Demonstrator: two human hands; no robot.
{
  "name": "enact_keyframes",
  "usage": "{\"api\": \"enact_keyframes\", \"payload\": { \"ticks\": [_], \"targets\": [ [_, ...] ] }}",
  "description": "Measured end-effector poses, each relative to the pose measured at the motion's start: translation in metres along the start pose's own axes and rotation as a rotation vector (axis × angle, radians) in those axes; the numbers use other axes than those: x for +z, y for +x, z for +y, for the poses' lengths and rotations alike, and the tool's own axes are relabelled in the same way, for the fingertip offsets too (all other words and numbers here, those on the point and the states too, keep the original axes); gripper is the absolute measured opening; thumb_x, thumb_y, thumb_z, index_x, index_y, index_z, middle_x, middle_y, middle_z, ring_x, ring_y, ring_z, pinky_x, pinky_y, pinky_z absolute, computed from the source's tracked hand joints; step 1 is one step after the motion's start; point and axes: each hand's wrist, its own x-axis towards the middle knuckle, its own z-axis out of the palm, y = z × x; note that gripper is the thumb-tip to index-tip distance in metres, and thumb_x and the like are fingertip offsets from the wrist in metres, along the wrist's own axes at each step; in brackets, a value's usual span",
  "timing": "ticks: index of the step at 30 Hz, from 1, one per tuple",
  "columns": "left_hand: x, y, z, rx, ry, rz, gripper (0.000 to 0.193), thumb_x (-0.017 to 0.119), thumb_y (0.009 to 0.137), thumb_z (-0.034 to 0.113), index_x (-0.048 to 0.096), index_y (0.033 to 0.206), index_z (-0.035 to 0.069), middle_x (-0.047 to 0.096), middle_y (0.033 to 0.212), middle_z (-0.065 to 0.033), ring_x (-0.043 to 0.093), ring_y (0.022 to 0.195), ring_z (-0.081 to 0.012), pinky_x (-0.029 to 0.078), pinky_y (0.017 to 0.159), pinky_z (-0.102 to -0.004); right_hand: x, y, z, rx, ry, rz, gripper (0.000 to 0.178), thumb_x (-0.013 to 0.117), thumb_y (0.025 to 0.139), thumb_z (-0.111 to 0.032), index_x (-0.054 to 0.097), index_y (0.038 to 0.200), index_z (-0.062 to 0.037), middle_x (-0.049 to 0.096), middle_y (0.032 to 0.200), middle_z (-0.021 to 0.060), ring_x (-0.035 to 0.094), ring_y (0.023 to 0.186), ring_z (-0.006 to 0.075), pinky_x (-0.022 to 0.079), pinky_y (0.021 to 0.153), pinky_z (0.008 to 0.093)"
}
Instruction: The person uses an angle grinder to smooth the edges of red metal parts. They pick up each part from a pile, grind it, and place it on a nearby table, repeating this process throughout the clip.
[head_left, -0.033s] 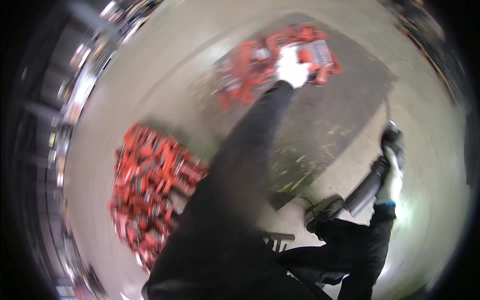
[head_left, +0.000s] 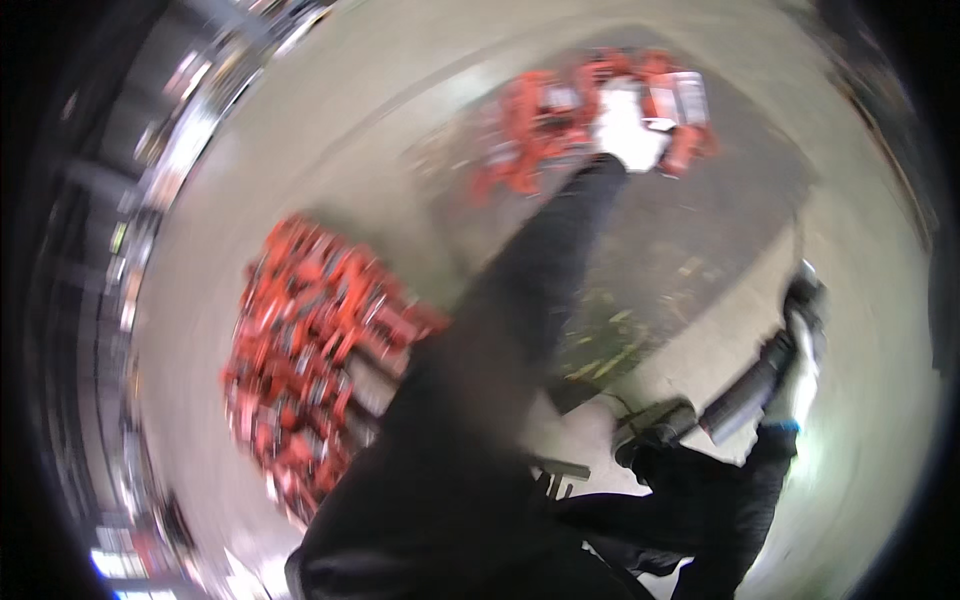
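My left hand (head_left: 628,128), in a white glove, is stretched far forward over a group of red metal parts (head_left: 522,105) lying on a dark mat (head_left: 720,215). It touches or hovers just above them at their right part; its fingers are smeared by motion, so their grip does not show. Off to the right, my right hand (head_left: 800,365), also white-gloved, is wrapped round a black hand-held power tool (head_left: 742,395) with a thick cylindrical body. A silver tip and a thin rod stick out at the tool's far end, pointing away from me.
A large heap of similar red parts (head_left: 310,300) lies on the grey floor (head_left: 390,190) to the left. Yellowish debris (head_left: 620,340) is scattered on the mat's near part. My dark shoe (head_left: 655,425) is beside the tool. Cluttered shelving (head_left: 190,130) lines the far left.
The view has swung slightly, so the floor things appear further right. My left hand has shifted a little to the right over the red parts. My right hand keeps hold of the power tool.
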Motion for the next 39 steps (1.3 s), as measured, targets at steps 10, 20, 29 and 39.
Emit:
{"api": "enact_keyframes", "payload": {
  "ticks": [10,20,29,39],
  "targets": [
    [-0.246,-0.2,-0.117,-0.594,-0.05,0.136,0.033,0.072,0.081,0.027,0.069,0.102,0.001,0.07,0.095,-0.022,0.068,0.094,-0.0416,0.054,0.083,-0.0464,0.024,-0.005,0.021,0.026,-0.044,-0.15,0.041,0.067,0.099,-0.035,0.065,0.125,-0.0037,0.062,0.098,0.0068,0.061,0.089,0.0192,0.054,0.089,0.0355],
    [-0.45,-0.629,-0.254,-1.56,0.193,0.193,0.055,0.074,0.08,0.027,0.065,0.131,0.008,0.067,0.129,-0.0205,0.064,0.119,-0.0381,0.051,0.103,-0.0449,0.073,0.004,0.046,-0.056,-0.317,-0.312,0.044,0.064,0.1,-0.037,0.059,0.136,-0.0108,0.061,0.124,0.0116,0.061,0.103,0.0224,0.053,0.096,0.0411],
    [-0.503,-0.668,-0.322,-1.305,1.112,-0.133,0.062,0.062,0.081,0.014,0.051,0.14,0.003,0.053,0.145,-0.0204,0.049,0.136,-0.0386,0.037,0.116,-0.046,0.112,-0.032,0.082,-0.067,-0.367,-0.315,0.053,0.067,0.098,-0.037,0.053,0.144,-0.0152,0.059,0.132,0.0008,0.058,0.103,0.0139,0.051,0.088,0.0314],
    [-0.514,-0.709,-0.402,-1.132,1.042,-0.462,0.011,0.057,0.09,0.016,0.066,0.095,0.01,0.068,0.096,-0.0107,0.065,0.101,-0.0314,0.048,0.084,-0.045,0.08,-0.003,0.11,0.045,-0.426,-0.269,0.043,0.064,0.098,-0.04,0.058,0.132,-0.0141,0.061,0.112,0.0043,0.06,0.091,0.0171,0.052,0.081,0.0323]
  ]
}}
